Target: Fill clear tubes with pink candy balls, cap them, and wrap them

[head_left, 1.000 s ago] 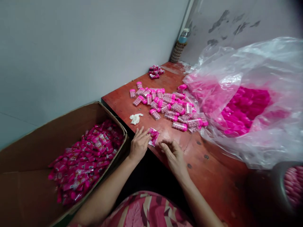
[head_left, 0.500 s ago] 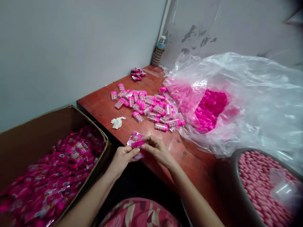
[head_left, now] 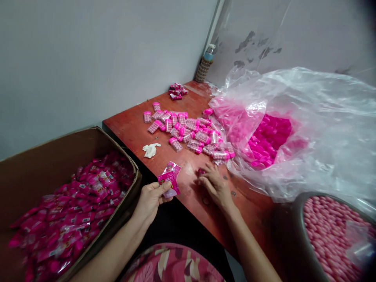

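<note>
My left hand is closed on a pink printed wrapper, pinched between thumb and fingers at the table's front edge. A second, lighter printed piece shows behind it. To the right, my right hand is low over the table with bent fingers. At its thumb and fingertips is a small dark pink piece, too small and partly covered to name. Just beyond this hand lie several small clear bottles with pink caps, filled with pale pink balls.
A cardboard box of pink packets stands at left. At right are a clear plastic bag of pink caps and a dark tub of pink candies. White crumpled scrap, small packets and a bottle sit on the table.
My right hand has come away from the wrapper and moved right, over the table. My left hand keeps the wrapper, which now shows more of its face. The view has shifted slightly.
</note>
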### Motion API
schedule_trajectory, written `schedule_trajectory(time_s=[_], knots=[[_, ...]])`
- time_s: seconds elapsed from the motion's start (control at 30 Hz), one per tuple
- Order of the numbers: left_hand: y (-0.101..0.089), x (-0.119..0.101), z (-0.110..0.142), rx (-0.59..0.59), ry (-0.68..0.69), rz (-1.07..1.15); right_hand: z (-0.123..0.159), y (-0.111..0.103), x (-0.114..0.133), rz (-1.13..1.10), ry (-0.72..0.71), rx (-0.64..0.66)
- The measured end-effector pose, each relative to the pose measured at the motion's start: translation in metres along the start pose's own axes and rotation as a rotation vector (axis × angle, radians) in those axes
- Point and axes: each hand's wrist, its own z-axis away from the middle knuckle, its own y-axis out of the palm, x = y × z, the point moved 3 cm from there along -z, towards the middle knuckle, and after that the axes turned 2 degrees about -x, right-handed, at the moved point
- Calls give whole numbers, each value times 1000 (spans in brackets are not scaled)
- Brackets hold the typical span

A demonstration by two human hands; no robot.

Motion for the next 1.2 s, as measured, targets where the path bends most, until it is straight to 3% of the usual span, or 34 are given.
schedule_trajectory(time_s=[0.1, 0.23, 0.33, 0.4, 0.5, 0.6, 0.7, 0.77, 0.87, 1.0, 1.1, 1.2], knots=[[5, 0, 2, -19, -5, 37, 8, -12, 3, 178, 249, -146], [11, 0, 3, -33, 33, 83, 6, -5, 13, 530, 485, 74], [10, 3, -1, -48, 47, 113, 4, -1, 14, 597, 527, 200], [6, 5, -3, -61, 45, 137, 3, -2, 12, 556, 554, 206], [4, 4, -4, -75, 71, 141, 6, -6, 12, 129, 660, 95], [10, 3, -2, -55, 142, 67, 10, 1, 28, -416, 722, 19], [18, 6, 5, -8, 207, -47, 10, 20, 55, -849, 743, 65], [18, 14, 11, 31, 193, -97, 10, 32, 69, -995, 776, 108], [-1, 34, 16, 62, 166, -228, 8, 38, 77, -984, 835, 26], [-53, 61, 12, -59, 428, -786, 3, 35, 74, -891, 869, -92], [-91, 80, 5, -89, 301, -1077, 0, 35, 77, -888, 854, -66], [-103, 76, 11, 35, 233, -1105, 1, 39, 81, -919, 845, -7]])
